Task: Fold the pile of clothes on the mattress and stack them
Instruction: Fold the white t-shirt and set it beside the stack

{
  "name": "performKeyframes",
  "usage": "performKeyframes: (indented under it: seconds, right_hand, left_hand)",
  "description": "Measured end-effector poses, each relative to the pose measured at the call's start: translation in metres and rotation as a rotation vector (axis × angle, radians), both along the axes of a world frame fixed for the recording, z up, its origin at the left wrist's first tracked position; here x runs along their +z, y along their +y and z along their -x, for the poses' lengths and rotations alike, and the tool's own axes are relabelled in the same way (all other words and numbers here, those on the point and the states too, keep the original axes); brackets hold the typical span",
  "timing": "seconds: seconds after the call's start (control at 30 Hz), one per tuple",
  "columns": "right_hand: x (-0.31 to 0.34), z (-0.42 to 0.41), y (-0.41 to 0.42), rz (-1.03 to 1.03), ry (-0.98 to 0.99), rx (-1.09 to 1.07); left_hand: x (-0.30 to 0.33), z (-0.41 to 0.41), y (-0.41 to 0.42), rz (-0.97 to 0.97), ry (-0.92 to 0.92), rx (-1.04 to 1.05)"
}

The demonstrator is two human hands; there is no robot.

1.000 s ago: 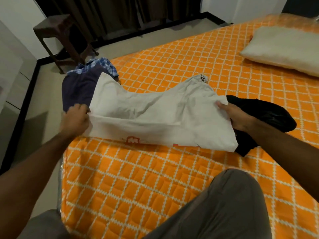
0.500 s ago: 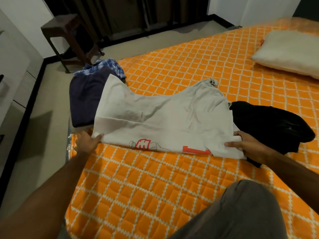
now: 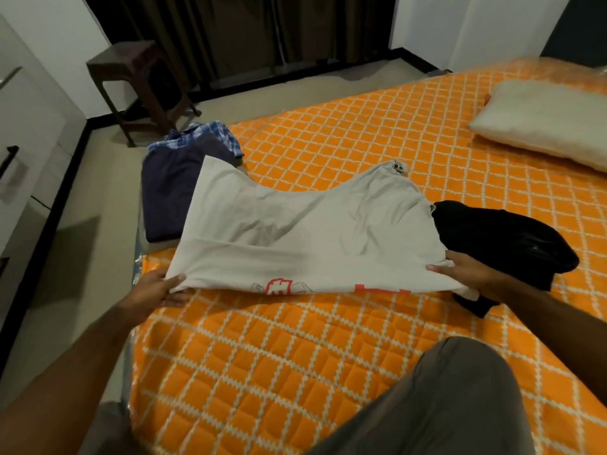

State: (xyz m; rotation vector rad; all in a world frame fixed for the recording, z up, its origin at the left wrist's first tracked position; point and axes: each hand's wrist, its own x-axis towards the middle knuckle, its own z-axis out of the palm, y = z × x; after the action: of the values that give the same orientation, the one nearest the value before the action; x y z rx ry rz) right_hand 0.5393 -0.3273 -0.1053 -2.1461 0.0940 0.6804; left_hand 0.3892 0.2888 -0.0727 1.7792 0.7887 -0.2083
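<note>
Both hands hold the near edge of the white T-shirt (image 3: 305, 231), which lies half-folded on the orange mattress (image 3: 295, 372). Left hand (image 3: 154, 292) pinches one corner, thumb on top; right hand (image 3: 466, 274) has fingers curled over the other.

Risks: just beyond the right fingers lies the black garment (image 3: 502, 241) — it may drag along. Past the left fingers, the shirt's far end overlaps the folded stack (image 3: 170, 192) — a pull could upset it.
</note>
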Motion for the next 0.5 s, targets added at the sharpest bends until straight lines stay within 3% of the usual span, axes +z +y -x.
performKeyframes:
  seconds: [0.2,0.27,0.4,0.5]
  right_hand:
    - [0.014,0.010,-0.010,0.074,0.085,0.168]
    - [0.015,0.014,-0.017,0.133,0.104,0.253]
    - [-0.002,0.024,-0.033,0.155,0.091,0.311]
    - [-0.007,0.026,-0.024,0.123,0.103,0.277]
  left_hand:
    - [0.010,0.083,0.017,0.125,0.313,-0.194]
    - [0.015,0.105,0.021,0.077,0.485,-0.313]
    - [0.004,0.133,0.015,-0.151,0.797,-0.589]
    - [-0.011,0.131,0.013,-0.468,0.744,-0.682]
